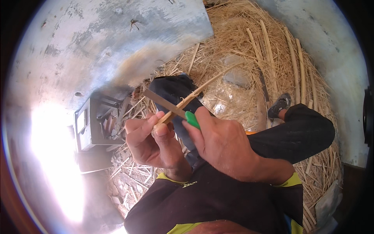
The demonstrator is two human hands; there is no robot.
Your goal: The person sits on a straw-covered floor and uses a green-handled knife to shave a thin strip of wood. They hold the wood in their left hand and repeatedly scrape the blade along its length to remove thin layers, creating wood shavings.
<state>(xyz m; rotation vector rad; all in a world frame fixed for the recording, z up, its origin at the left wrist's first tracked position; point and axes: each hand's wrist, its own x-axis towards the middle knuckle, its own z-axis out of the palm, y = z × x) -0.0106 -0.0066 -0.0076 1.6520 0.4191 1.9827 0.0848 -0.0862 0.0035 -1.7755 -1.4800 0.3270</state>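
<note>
My left hand (154,142) pinches the near end of a thin wooden stick (206,84) between thumb and fingertips. The stick slants away to the upper right and tapers toward its far end. In my right hand (230,142) is a knife with a green handle (192,119), the fingers closed round it. Its flat blade (163,102) crosses the stick a little beyond my left fingertips and points to the upper left. A small curl of shaving stands on the stick just past the blade.
Straw-like shavings (230,23) cover the floor, with several long wooden strips (302,70) at the far right. A box-like stand (93,124) holding wood scraps is at the left. Worn bluish walls (97,46) enclose the spot, and my dark-trousered leg (296,134) bends out right.
</note>
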